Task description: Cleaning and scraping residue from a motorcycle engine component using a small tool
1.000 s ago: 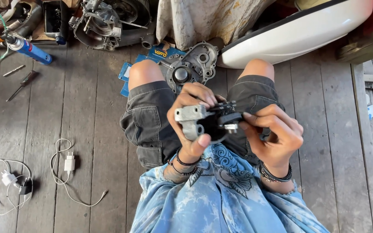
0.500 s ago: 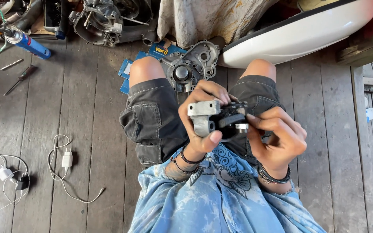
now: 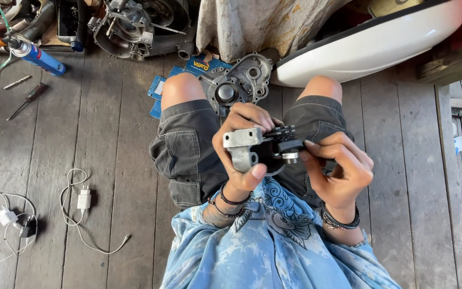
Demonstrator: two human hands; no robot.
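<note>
A floor of weathered grey wooden planks [image 3: 108, 176] fills the view, its boards running away from the seated person and showing dark gaps between them. At the top right a large white curved body panel [image 3: 370, 48] rests on the boards, and beside it a stained pale cloth [image 3: 258, 24] hangs down. At the top left lies a greasy engine block [image 3: 135, 24], with a blue spray can [image 3: 38, 58] near it and a screwdriver [image 3: 28, 99] just below the can. Between the person's bare knees a grey metal engine cover [image 3: 239, 85] lies on a flat blue package [image 3: 188, 75]. On the left of the floor a white charger with its looped cable [image 3: 84, 200] lies well apart from a second tangle of white cable and plugs [image 3: 6, 219] at the frame's edge. The person wears dark grey shorts [image 3: 188, 155] and a blue tie-dyed shirt [image 3: 274, 251], and holds a small engine part [image 3: 266, 147] over the lap (a grey cast-metal bracket joined to a black toothed piece). The left hand [image 3: 241, 144] is wrapped around the grey metal end, thumb pressed on its underside and fingers curled over the top. The right hand [image 3: 338, 166] pinches the black end, its fingertips [image 3: 308, 155] closed on a small round metal fitting there.
</note>
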